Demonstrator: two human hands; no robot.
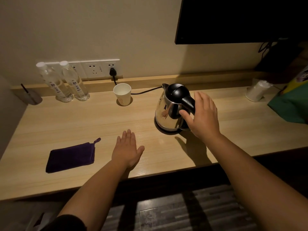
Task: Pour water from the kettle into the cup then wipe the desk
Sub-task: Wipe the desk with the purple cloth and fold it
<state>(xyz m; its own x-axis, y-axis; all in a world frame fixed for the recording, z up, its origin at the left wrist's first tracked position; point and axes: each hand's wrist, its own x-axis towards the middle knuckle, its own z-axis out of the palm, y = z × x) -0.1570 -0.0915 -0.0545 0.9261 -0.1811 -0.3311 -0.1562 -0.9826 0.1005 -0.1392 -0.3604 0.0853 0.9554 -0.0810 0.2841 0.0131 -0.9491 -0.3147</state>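
A steel kettle (pixel 168 110) with a black lid and handle stands on its base on the wooden desk (pixel 93 124). My right hand (pixel 203 115) is open beside the handle, thumb under it and fingers spread, not closed around it. A white paper cup (pixel 122 94) stands upright to the kettle's left, near the wall. A folded purple cloth (pixel 71 157) lies flat at the front left. My left hand (pixel 127 149) rests palm down on the desk between cloth and kettle, holding nothing.
Two clear water bottles (pixel 65 82) stand at the back left under a socket strip (pixel 100 68), where the kettle's cord is plugged. A wall-mounted dark screen (pixel 241 19) hangs at upper right. A white roll (pixel 257 90) and a green bag (pixel 291 104) sit far right.
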